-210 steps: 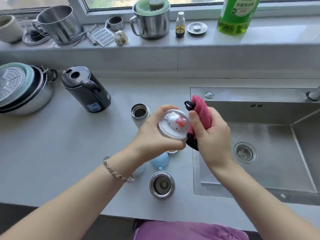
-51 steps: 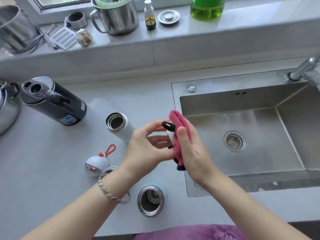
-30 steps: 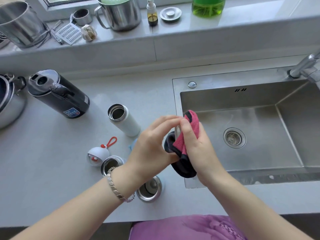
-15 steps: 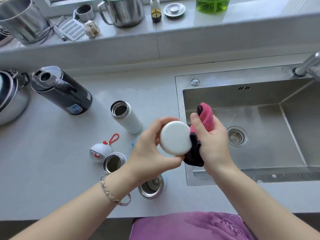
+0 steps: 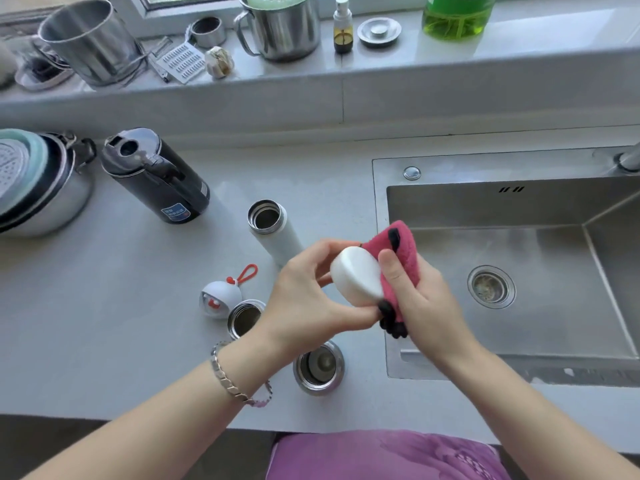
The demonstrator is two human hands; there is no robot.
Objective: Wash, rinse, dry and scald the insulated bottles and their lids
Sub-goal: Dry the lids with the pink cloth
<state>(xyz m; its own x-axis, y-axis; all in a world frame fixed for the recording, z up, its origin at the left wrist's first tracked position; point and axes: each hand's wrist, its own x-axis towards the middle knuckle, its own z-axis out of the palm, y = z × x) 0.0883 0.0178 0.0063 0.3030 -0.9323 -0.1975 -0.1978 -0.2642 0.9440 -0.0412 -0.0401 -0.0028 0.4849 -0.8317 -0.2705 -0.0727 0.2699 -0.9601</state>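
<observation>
My left hand [image 5: 304,299] grips a round white lid [image 5: 356,274] above the counter's edge by the sink. My right hand [image 5: 415,292] holds a pink cloth with black trim [image 5: 398,247] pressed against the lid's right side. On the counter stand three open bottles: a tall white one [image 5: 273,230], a small steel-rimmed one [image 5: 244,317] partly behind my left wrist, and a wide steel one [image 5: 318,367] near the front. A white ball-shaped lid with a red loop [image 5: 220,297] lies to their left.
A black electric kettle [image 5: 156,178] and a stack of pots [image 5: 38,185] stand at the left. The steel sink [image 5: 519,244] fills the right, with its drain [image 5: 491,287] bare. The sill holds steel mugs [image 5: 284,26], a small spray bottle [image 5: 343,26] and green dish soap [image 5: 457,15].
My left hand has tilted the white lid so its flat top faces up and left. My right hand with the cloth has shifted along the lid's right edge.
</observation>
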